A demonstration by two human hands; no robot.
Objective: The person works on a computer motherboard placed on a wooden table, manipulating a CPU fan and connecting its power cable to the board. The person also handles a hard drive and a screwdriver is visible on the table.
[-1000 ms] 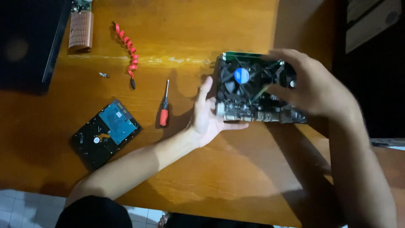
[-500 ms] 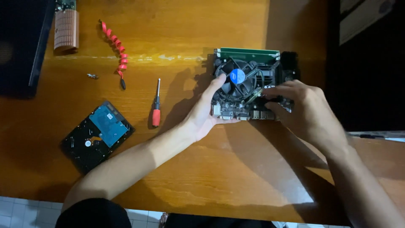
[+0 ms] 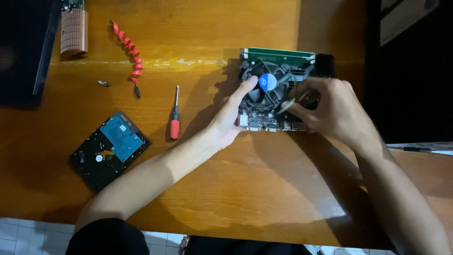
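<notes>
A small motherboard [image 3: 302, 61] lies flat on the wooden table, with a round black cooler fan [image 3: 266, 85] that has a blue centre. My left hand [image 3: 226, 120] reaches in from the lower left, fingers stretched out and fingertips resting on the fan's left rim. It grips nothing. My right hand [image 3: 332, 111] covers the board's right half. Its fingers pinch a thin pale cable [image 3: 287, 106] just to the right of the fan. The board under that hand is hidden.
On the wooden table [image 3: 264, 189], a red-handled screwdriver [image 3: 175, 118] lies left of the board. A hard drive [image 3: 109, 150] lies circuit side up at lower left. Farther back are a red coiled cable [image 3: 130, 47], a small screw [image 3: 103, 83], a copper heatsink [image 3: 73, 30] and a dark case [image 3: 21, 47].
The motherboard, held up in both hands a second ago, now rests on the table. My right hand slid from its top right edge to the fan's right side and pinched the cable.
</notes>
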